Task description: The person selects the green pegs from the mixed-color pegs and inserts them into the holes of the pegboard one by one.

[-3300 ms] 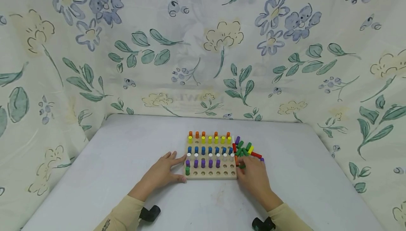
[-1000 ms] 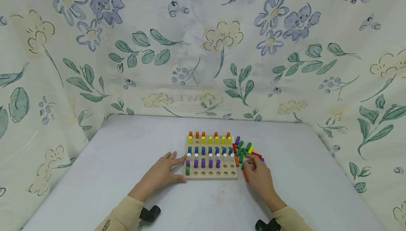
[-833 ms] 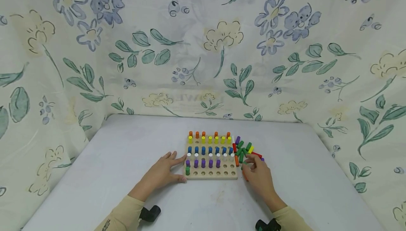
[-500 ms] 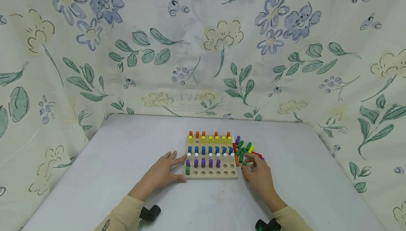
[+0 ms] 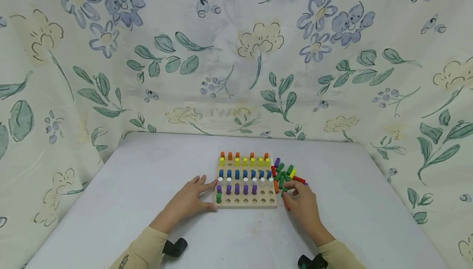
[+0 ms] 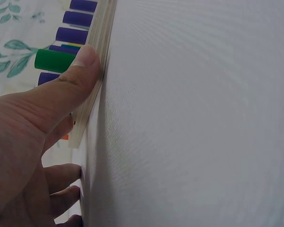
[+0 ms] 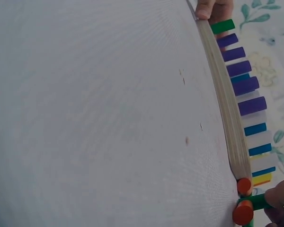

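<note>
Head view shows the board (image 5: 241, 198) between the two hands, directly to the right of the left hand (image 5: 188, 201) and a little left of the right hand (image 5: 304, 206). The left hand's fingers are spread apart, thumb touching the board's near corner and forefinger its side edge. Just beyond that thumb the corner peg (image 5: 219, 198), a green one, stands upright; rows of purple pegs (image 5: 245, 189), white pegs (image 5: 245, 182), blue pegs (image 5: 245, 174) and yellow pegs (image 5: 245, 162) rise farther from the hand. The right hand pinches a green peg (image 7: 259, 202) at its fingertips, off the board's right edge; in the right wrist view this peg is roughly upright. Two loose orange pegs (image 7: 243, 213) lie beside it, one partly under the thumb, the other along the board. Past the fingertips, other loose pegs (image 5: 278, 176) are heaped on the table (image 5: 148, 170); beyond both hands is a floral backdrop (image 5: 229, 65).
</note>
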Motion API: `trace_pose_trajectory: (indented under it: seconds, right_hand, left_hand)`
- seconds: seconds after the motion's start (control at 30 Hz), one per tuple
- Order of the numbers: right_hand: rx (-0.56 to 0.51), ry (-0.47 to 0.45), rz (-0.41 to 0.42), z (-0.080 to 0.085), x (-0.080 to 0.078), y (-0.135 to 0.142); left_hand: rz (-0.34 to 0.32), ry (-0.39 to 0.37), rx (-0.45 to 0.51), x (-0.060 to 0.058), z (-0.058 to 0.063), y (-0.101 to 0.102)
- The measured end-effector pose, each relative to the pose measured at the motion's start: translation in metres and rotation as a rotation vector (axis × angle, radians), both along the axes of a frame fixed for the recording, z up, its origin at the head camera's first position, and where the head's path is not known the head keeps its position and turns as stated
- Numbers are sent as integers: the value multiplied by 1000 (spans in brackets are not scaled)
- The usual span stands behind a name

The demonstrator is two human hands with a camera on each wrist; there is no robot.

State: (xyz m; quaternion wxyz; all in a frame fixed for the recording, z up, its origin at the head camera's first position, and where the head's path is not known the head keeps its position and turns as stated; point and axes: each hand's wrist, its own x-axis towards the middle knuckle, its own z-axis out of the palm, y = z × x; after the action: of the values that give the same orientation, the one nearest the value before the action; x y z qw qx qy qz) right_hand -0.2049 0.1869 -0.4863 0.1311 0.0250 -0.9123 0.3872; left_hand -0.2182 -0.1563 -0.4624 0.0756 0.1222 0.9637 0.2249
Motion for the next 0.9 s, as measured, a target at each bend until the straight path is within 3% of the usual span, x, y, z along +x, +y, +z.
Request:
trace_pose_trajectory:
  seconds: [0.9]
  right_hand:
    - [0,59,32,8,3,-3]
  left_hand:
    - [8,7,-1,1,-2,1]
